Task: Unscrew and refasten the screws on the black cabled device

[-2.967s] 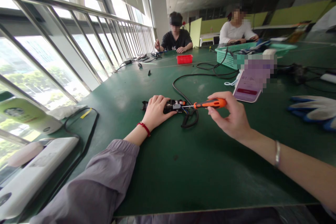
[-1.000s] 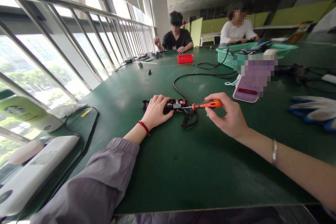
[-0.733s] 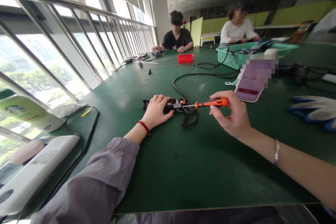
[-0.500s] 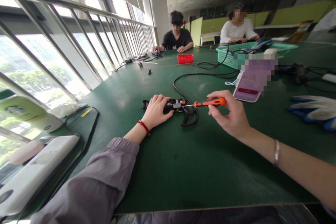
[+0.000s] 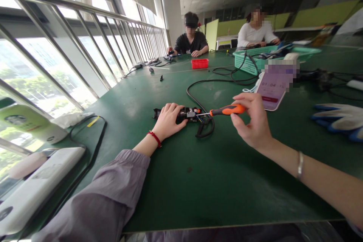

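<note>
A small black device [image 5: 189,114] with exposed wires and a black cable [image 5: 198,103] lies on the green table [image 5: 198,181]. My left hand [image 5: 168,121] rests on its left part, fingers curled over it and pressing it down. My right hand [image 5: 253,120] pinches the orange handle of a screwdriver [image 5: 224,110]. The thin metal shaft points left and its tip meets the device's right end.
A phone [image 5: 271,87] leans just beyond my right hand. Blue and white gloves [image 5: 338,120] lie at the right. A green basket [image 5: 249,62] and a red tray [image 5: 199,63] stand further back. Two people sit at the far end. White devices [image 5: 36,181] lie by the window railing.
My right hand's fingers have shifted round the screwdriver handle, turning it in place with small moves back and forth. My left hand and the device have stayed still.
</note>
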`<state>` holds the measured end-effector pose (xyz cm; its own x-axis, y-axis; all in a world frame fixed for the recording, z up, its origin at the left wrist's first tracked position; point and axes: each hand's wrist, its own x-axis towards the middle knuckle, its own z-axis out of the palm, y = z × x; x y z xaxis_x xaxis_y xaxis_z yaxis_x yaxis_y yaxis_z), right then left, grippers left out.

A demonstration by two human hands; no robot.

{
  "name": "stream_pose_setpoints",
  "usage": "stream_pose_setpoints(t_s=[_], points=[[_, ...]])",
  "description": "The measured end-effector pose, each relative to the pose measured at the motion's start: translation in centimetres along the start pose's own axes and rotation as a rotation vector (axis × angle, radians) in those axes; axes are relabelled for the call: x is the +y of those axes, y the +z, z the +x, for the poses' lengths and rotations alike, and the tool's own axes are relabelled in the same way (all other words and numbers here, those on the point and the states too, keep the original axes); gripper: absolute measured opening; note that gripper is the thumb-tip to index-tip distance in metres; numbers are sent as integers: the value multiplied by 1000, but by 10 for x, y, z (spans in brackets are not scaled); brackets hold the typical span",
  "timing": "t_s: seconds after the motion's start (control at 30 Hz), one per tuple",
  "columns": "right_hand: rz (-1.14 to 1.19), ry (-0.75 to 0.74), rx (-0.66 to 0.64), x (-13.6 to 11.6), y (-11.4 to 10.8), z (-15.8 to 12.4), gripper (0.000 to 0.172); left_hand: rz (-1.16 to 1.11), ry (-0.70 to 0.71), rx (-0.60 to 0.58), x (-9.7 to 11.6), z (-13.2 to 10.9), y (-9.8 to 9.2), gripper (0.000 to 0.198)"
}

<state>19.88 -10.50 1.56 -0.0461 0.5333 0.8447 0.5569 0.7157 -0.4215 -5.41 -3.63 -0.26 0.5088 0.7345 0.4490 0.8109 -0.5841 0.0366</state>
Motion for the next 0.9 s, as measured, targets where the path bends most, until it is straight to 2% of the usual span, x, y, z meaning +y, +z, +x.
stream_pose_setpoints(t_s=[0.13, 0.27, 0.4, 0.5, 0.63, 0.7, 0.9], points=[[-59, 49, -37, -1, -2, 3, 6, -16, -6, -22, 1, 0, 0, 43], [-74, 29, -54, -1, -3, 2, 13, -26, -9, -28, 1, 0, 0, 44], [-17, -39, 4, 3, 1, 0, 28, -12, -4, -27, -1, 0, 1, 44], [24, -70, 36, 4, 2, -1, 29, -12, 1, -22, -1, 0, 2, 44], [-25, -38, -27, 0, 0, 1, 11, -4, -3, -29, 1, 0, 0, 45], [-40, -47, -32, 0, 0, 1, 8, -4, -6, -31, 1, 0, 0, 45], [3, -62, 20, 6, 2, 0, 30, -37, -15, -62, -1, 1, 1, 46]])
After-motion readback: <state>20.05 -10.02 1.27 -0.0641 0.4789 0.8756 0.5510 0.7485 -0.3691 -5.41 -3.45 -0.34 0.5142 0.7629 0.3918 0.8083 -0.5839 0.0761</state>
